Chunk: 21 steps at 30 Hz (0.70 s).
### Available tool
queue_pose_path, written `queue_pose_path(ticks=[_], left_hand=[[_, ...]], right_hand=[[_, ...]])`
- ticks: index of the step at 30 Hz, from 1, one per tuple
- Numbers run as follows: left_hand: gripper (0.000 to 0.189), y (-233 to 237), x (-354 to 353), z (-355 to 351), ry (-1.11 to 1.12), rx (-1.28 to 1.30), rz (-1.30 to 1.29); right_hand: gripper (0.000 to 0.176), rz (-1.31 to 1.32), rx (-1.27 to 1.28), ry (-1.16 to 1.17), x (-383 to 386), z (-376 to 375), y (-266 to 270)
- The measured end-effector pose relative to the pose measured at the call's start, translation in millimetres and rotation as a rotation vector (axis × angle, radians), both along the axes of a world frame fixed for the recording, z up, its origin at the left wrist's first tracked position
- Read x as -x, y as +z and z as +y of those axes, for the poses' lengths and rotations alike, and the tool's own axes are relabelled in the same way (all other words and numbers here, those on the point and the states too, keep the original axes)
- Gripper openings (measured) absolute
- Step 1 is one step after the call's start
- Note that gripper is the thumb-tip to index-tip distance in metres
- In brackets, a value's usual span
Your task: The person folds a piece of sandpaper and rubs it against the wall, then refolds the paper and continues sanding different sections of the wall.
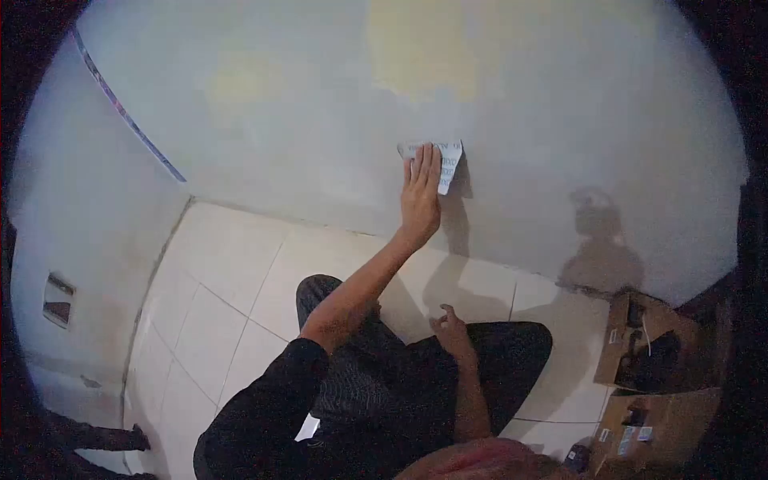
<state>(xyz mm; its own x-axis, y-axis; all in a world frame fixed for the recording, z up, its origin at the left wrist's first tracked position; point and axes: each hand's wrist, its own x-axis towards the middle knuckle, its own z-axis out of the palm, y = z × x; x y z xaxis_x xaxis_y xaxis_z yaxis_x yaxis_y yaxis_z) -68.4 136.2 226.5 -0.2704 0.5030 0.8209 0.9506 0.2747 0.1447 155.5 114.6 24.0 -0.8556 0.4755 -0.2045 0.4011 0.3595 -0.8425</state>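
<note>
Against the pale wall (320,152), my left hand (422,188) presses a sheet of sandpaper (453,160), its fingers together and laid flat over it. Printed lettering shows on the sheet's white back, and its right edge stands a little off the wall. The sheet's gritty face is hidden. My right hand (454,332) rests by my crossed leg (512,352), fingers loosely bent and apart, with nothing visible in it.
Yellowish patches (424,56) mark the upper wall. Cardboard boxes (664,432) with dark items stand at the right. Cream floor tiles (228,280) meet the wall below the sandpaper. A recessed opening (58,300) is in the left wall. A dark object (100,438) lies lower left.
</note>
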Motion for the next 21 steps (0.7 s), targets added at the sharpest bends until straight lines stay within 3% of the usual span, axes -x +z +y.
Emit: queue_pose_path(ticks=[7, 11, 16, 21], left_hand=[[0.062, 97, 11, 28, -0.07, -0.217, 0.164], [0.064, 80, 12, 21, -0.029, -0.192, 0.215], [0.059, 11, 5, 4, 0.003, -0.052, 0.108], [0.066, 14, 13, 2, -0.015, 0.025, 0.074]], right_hand=[[0.057, 0.038, -0.08, -0.009, -4, -1, -2], [0.054, 0.075, -0.025, 0.018, -5, 1, -8], [0.059, 0.005, 0.017, 0.004, -1, 1, 0], [0.05, 0.002, 0.049, -0.01, -3, 2, 7]])
